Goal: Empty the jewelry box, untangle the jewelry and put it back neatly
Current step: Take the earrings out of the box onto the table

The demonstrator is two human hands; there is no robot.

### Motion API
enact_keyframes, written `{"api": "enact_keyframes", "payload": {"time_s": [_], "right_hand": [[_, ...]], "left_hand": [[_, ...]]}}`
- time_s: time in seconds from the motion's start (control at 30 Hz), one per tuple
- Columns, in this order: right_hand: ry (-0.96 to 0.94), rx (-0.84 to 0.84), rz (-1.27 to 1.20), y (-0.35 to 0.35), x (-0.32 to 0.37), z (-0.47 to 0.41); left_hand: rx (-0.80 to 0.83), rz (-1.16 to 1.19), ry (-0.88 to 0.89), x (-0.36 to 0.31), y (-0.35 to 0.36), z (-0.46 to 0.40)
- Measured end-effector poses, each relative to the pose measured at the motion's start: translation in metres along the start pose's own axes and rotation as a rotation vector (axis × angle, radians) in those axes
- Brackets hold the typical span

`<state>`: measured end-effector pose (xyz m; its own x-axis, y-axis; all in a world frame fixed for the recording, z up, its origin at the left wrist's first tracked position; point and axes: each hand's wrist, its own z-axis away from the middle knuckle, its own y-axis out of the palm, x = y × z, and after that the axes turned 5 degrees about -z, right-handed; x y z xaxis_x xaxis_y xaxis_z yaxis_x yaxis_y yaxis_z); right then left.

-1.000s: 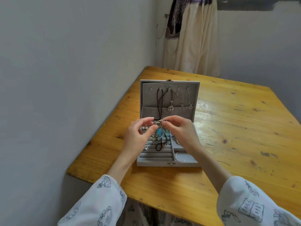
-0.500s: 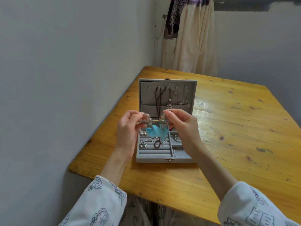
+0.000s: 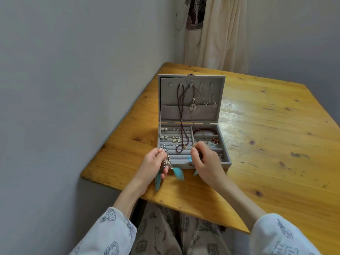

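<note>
Pinching feathered silver earrings (image 3: pixel 167 162), left hand (image 3: pixel 153 166) and right hand (image 3: pixel 206 163) hover before the jewelry box (image 3: pixel 191 115).

No text, label, brand or number can be read anywhere in the frame. The sleeves (image 3: pixel 110 230) at the bottom carry printed drawings only, and the cloth (image 3: pixel 197 13) at the top centre shows a tree motif without any letters.
</note>
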<state>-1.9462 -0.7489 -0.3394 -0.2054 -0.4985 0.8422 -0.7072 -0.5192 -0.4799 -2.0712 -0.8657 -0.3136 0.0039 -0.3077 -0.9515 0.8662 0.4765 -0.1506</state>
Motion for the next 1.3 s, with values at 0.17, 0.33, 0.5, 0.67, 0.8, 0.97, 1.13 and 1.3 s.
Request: {"api": "enact_keyframes", "payload": {"time_s": [0.17, 0.33, 0.5, 0.67, 0.8, 0.97, 1.13, 1.3], "right_hand": [[-0.104, -0.190, 0.122, 0.013, -0.014, -0.015], [-0.215, -0.294, 0.287, 0.015, -0.024, -0.040], [-0.179, -0.331, 0.327, 0.007, -0.045, -0.086], [-0.175, -0.362, 0.420, -0.008, -0.069, -0.137], [-0.146, -0.399, 0.443, -0.016, -0.080, -0.167], [-0.088, -0.412, 0.457, -0.017, -0.084, -0.176], [-0.010, -0.352, 0.149, -0.020, -0.066, -0.167], [-0.088, -0.225, 0.023, -0.007, -0.024, -0.135]], "left_hand": [[-0.035, -0.001, 0.015, 0.000, -0.001, -0.021], [-0.066, 0.011, 0.029, -0.008, -0.001, -0.059], [-0.078, -0.039, 0.040, -0.023, 0.009, -0.115], [-0.061, -0.036, 0.025, -0.042, 0.021, -0.168], [-0.064, -0.035, 0.023, -0.052, 0.028, -0.200], [-0.023, -0.016, 0.045, -0.052, 0.027, -0.210], [0.010, -0.005, 0.103, -0.052, 0.012, -0.186], [-0.153, -0.262, 0.230, -0.052, -0.023, -0.148]]}}
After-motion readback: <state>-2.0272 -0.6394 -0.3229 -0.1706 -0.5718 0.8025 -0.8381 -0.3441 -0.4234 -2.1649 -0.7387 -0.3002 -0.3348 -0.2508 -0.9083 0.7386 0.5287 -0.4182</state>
